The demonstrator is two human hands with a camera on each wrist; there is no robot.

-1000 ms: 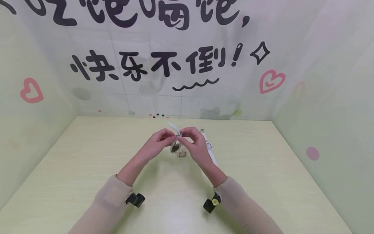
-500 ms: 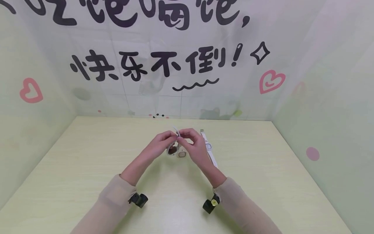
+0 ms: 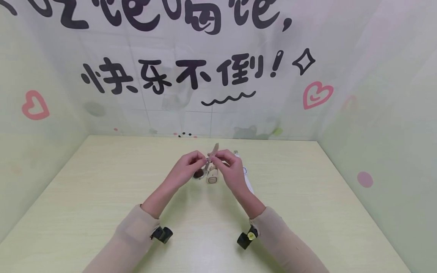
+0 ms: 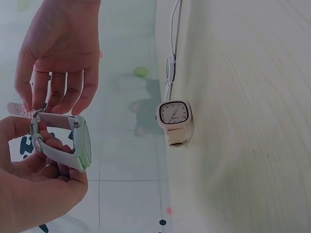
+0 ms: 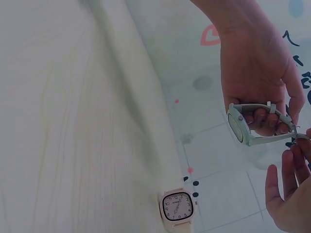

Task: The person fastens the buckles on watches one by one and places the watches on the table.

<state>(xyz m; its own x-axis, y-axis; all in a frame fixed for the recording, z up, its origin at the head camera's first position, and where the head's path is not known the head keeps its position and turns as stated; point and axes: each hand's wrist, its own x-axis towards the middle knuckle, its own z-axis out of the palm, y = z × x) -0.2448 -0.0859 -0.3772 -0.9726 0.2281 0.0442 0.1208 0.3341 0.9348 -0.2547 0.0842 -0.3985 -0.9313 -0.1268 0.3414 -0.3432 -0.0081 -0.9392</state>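
**Working the strap (image 4: pixel 60 156) of a pale green watch (image 5: pixel 238 127)**

Closest to me are my beige sleeves (image 3: pixel 123 239), with a small black camera (image 3: pixel 164 235) at each wrist. Past them, my two hands meet in the middle and hold the pale green watch up above the table (image 3: pixel 102 189). My left hand (image 3: pixel 184 168) grips it near the buckle (image 5: pixel 293 129), with fingers curled inside the loop. My right hand (image 3: pixel 231 172) pinches the loose tip of the strap, which sticks out past the buckle.

I think I am doing up the buckle. The strap makes a ring now, but I cannot tell if the pin sits in a hole. The next move seems to need my left hand to hold the buckle firm, while my right hand pulls the tip gently and tucks it flat.

Below the pale green watch, a cream watch (image 4: pixel 174 114) with a square face sits on the table. A white watch (image 3: pixel 249 182) lies stretched out to the right, partly behind my right hand. Farthest off is the pale wall (image 3: pixel 164 123) with big black writing (image 3: pixel 194 77).
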